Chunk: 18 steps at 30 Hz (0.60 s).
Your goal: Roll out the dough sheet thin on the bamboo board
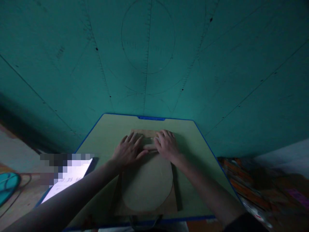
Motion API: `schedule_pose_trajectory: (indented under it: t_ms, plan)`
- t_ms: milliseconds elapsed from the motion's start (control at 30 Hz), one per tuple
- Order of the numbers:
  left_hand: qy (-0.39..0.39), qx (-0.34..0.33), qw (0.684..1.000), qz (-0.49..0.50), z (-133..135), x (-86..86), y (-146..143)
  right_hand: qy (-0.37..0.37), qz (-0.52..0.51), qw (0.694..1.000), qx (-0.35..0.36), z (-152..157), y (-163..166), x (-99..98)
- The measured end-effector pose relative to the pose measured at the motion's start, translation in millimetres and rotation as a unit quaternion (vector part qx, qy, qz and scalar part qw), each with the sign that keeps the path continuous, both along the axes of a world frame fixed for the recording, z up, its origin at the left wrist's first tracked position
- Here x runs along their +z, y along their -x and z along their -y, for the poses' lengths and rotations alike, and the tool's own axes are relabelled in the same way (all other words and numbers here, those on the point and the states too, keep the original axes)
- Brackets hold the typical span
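A round, flat, pale sheet [147, 183] lies on a wooden board [167, 208]; it could be dough or clay. Across its far end runs a short pale roll [150, 147]; whether this is the sheet's curled edge or a separate stick I cannot tell. My left hand [129, 149] rests palm down at the roll's left end, fingers spread forward and thumb stretched toward the middle. Over the right end lies my right hand [167, 145], its fingers slightly bent and reaching forward. Both palms hide what lies beneath them.
The board sits on a pale, blue-edged tabletop [193, 145] against a green wall [154, 64] with drawn lines and circles. A lit screen [70, 177] stands at the table's left side. Piled items [260, 187] lie beyond the right edge, and a teal round object [8, 187] is at far left.
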<state>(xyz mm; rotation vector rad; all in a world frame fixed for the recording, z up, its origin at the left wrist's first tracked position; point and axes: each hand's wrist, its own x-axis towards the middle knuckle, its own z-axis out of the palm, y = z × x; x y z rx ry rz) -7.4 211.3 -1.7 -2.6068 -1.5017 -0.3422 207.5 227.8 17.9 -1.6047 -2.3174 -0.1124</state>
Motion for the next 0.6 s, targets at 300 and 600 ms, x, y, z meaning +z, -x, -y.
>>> schedule_pose_trajectory:
  t_ms: [300, 600]
  plan:
    - [0.011, -0.018, 1.000, 0.005, -10.1, 2.9, -2.0, 0.006, -0.002, 1.000, 0.022, 2.1, -1.2, -10.2]
    - [0.039, 0.013, 0.999, 0.009, -94.7, 11.1, -7.8, 0.031, -0.037, 0.998, -0.030, -87.8, 4.7, -1.7]
